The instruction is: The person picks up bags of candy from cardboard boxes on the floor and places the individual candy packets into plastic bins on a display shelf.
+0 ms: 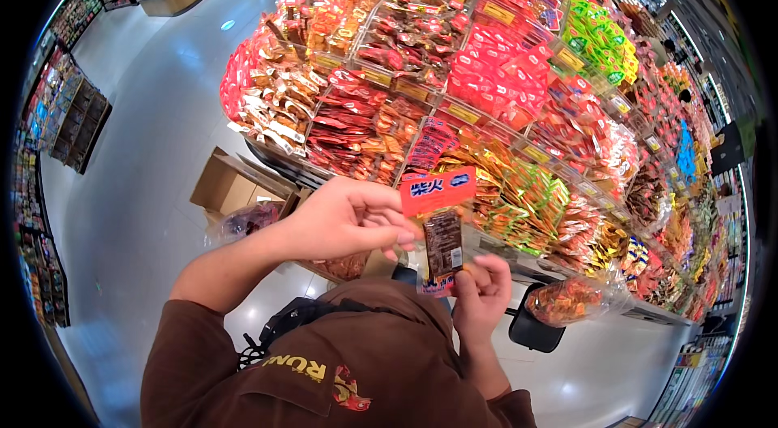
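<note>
A small snack packet (pixel 443 243) is held upright in front of my body. It has a red top panel and a clear window with dark brown food inside. My right hand (pixel 481 288) pinches its lower right corner between thumb and fingers. At the packet's left edge, my left hand (pixel 361 221) has loosely bent fingers spread apart; whether the fingertips touch the packet is hard to tell. Just beyond both hands, orange and gold packets (pixel 478 181) fill a bin of the sloped display.
The tiered display (pixel 462 112) holds many bins of wrapped snacks. Left of it, an open cardboard box (pixel 227 185) and a clear bag of packets (pixel 247 221) are on the floor. A black stool seat (pixel 535 335) and a filled plastic bag (pixel 563 301) are at right.
</note>
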`<state>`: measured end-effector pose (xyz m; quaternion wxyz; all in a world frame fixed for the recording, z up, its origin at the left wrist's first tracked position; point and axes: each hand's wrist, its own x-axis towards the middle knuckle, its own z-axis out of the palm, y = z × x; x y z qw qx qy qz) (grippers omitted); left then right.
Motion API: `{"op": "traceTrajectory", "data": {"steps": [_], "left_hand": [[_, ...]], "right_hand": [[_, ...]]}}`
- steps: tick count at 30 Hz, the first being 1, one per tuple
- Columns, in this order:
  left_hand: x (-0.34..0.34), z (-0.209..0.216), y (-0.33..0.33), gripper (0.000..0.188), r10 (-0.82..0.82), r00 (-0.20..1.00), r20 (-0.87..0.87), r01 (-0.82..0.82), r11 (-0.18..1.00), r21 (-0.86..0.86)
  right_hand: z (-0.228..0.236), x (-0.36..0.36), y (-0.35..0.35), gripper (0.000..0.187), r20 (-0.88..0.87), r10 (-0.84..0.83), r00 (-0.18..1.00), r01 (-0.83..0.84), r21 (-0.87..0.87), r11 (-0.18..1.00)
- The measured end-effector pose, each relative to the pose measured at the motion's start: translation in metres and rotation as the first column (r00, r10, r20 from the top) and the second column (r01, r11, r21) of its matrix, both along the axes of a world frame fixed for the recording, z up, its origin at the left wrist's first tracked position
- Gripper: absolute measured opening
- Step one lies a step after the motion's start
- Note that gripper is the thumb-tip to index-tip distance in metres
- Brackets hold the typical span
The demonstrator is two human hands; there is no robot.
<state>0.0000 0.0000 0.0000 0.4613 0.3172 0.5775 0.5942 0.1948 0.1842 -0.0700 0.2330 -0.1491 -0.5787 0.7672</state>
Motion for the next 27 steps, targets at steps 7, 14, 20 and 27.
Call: {"op": "traceTrajectory", "data": {"steps": [7, 14, 20, 27], "left_hand": [[-0.018, 0.011, 0.029, 0.058, 0.032, 0.611, -0.791, 0.055, 0.995, 0.083], [-0.025, -0.019, 0.053, 0.016, -0.264, 0.661, -0.702, 0.191, 0.965, -0.183], [-0.065, -0.037, 0.103, 0.013, -0.165, 0.378, -0.911, -0.062, 0.977, -0.203], [-0.101, -0.127, 0.152, 0.021, -0.321, 0.172, -0.931, -0.189, 0.917, -0.351]], "right_hand": [[-0.027, -0.006, 0.026, 0.04, -0.05, 0.552, 0.832, -0.333, -0.84, 0.427], [-0.072, -0.014, 0.043, 0.037, 0.007, 0.655, 0.756, -0.347, -0.843, 0.41], [-0.108, -0.015, 0.089, 0.015, 0.133, 0.267, 0.955, -0.059, -0.792, 0.607], [-0.132, -0.021, 0.135, 0.014, 0.198, 0.261, 0.945, 0.011, -0.815, 0.579]]}}
